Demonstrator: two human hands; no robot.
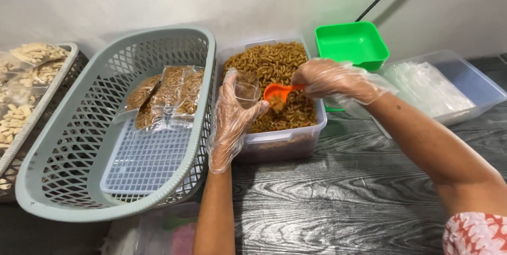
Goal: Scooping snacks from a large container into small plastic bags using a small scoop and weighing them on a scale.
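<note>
Fingers [244, 111] of left hand [231, 120], in thin clear plastic glove, curled around small clear plastic bag [246, 87], holding it open at frame centre. Right hand [338, 79], also gloved, fingers pinched on handle of small orange plastic scoop [278, 94], loaded, just beside bag mouth. Both over clear rectangular plastic tub of brown twisted snacks [274, 65]. Left: grey lattice plastic basket [63, 181] holding filled snack packets [166, 96]. Upper right: green square plastic container [351, 44], clear tub of empty bags [475, 83].
</note>
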